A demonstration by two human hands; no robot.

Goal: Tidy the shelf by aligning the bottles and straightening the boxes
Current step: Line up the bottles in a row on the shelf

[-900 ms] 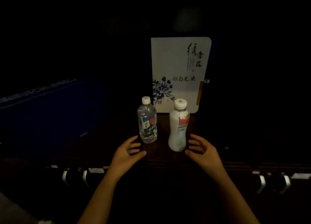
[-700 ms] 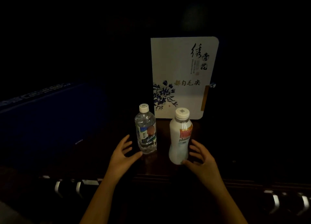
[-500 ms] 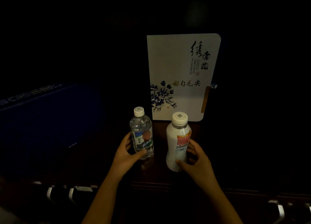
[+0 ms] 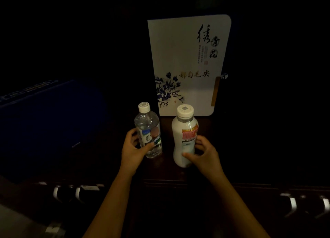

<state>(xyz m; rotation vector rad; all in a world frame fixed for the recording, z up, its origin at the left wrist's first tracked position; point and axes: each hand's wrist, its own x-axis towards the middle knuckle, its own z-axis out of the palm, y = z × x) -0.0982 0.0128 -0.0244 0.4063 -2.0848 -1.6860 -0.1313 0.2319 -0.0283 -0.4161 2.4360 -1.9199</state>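
Note:
A clear water bottle [image 4: 147, 125] with a white cap stands upright on the dark wooden shelf [image 4: 169, 173]. My left hand [image 4: 133, 151] is wrapped around its lower half. Just to its right stands a white milky bottle [image 4: 184, 130] with a red label. My right hand [image 4: 205, 152] grips the lower part of that one. Behind both bottles a tall white box [image 4: 187, 59] with blue flowers and Chinese writing stands upright, its face toward me.
A large dark blue box [image 4: 44, 116] lies at the left of the shelf, barely lit. Metal handles [image 4: 76, 193] glint along the dark front below the shelf edge, with more handles [image 4: 292, 203] at the right. Everything else is in deep shadow.
Both hands have moved forward from open, just short of the bottles, and closed around them: the left on the water bottle, the right on the white one. The camera has come closer.

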